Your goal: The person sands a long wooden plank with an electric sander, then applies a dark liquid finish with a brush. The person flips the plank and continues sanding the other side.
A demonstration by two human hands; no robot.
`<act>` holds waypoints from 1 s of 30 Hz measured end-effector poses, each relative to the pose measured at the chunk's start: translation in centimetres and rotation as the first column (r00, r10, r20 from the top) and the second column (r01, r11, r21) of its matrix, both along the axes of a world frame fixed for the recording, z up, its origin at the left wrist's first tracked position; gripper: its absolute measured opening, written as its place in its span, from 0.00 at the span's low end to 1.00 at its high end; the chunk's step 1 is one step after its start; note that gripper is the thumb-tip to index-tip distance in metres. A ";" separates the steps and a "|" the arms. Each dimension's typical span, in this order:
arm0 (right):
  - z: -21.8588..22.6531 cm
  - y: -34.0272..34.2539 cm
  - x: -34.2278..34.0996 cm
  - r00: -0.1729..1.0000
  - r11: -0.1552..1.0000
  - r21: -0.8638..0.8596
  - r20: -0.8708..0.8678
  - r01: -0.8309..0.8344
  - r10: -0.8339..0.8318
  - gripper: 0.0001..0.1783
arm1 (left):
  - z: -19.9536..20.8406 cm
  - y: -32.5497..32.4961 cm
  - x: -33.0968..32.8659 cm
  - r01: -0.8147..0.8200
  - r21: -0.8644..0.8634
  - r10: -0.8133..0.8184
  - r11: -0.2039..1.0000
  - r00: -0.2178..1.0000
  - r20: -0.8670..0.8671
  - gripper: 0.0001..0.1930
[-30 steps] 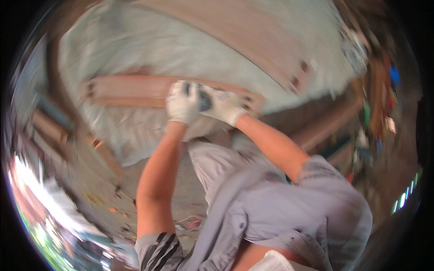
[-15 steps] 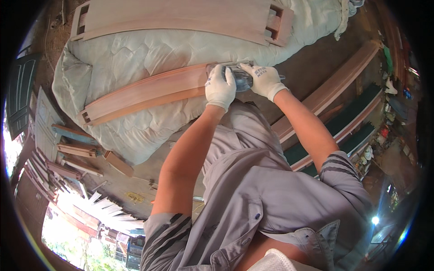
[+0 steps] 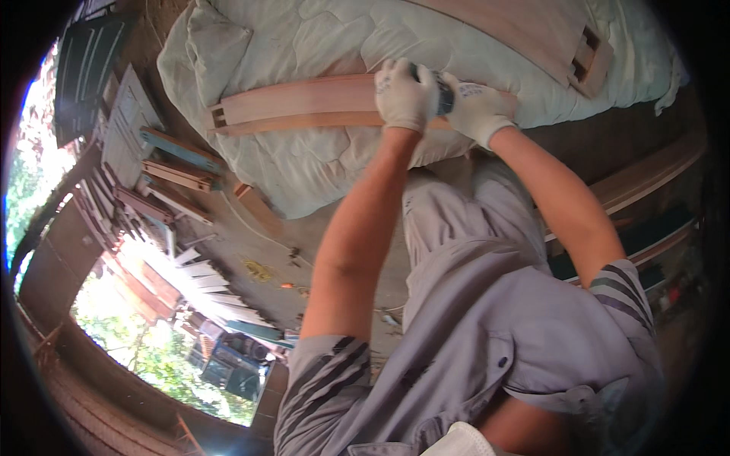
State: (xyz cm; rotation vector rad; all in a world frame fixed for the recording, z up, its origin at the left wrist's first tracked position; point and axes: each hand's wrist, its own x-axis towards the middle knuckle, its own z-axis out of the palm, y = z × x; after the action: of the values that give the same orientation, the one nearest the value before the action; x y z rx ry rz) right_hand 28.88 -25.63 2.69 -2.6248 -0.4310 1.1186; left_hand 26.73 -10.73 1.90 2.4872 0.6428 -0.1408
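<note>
Both of my hands wear white work gloves and are closed round a dark hand-held power tool [image 3: 445, 97], which looks like a sander. My left hand [image 3: 406, 95] grips its left side, and my right hand [image 3: 477, 110] wraps its right side. Between them the gloves hide most of the tool. It rests on a long reddish wooden board [image 3: 304, 100] with a square mortise near its left end. Under the board lies a pale, dusty quilt [image 3: 327, 163]. A wider wooden panel [image 3: 525, 34] with cut slots lies beyond, on the same quilt.
At the left, several wood offcuts [image 3: 179, 175] lie on the floor beside a pale panelled door [image 3: 129, 125] and a dark green one [image 3: 90, 72]. Long timbers [image 3: 646, 176] stretch along the right. A yellow cord [image 3: 257, 270] lies on the floor left of my legs.
The whole view has swung, so the board and quilt sit higher and farther right. My hands keep their hold on the tool, which is still on the board.
</note>
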 end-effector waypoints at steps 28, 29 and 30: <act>-0.8 8.6 0.1 0.987 0.987 0.048 0.064 -0.153 0.150 0.31 | -2.0 12.2 -3.1 -0.251 -0.294 0.250 0.922 0.967 -0.043 0.22; -0.2 10.7 -0.4 0.992 0.991 0.058 0.035 -0.121 0.119 0.30 | -2.5 14.4 -3.9 -0.296 -0.323 0.295 0.899 0.954 -0.055 0.21; 0.3 12.3 -1.0 0.996 0.994 0.068 0.001 -0.090 0.090 0.28 | -3.1 16.2 -4.8 -0.343 -0.351 0.340 0.872 0.938 -0.073 0.21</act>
State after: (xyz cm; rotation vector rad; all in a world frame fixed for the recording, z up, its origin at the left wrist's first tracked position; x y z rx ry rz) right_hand 27.84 -13.29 3.04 -2.5682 -0.5816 1.1131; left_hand 21.98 5.46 -1.16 1.9892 0.9583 -0.1216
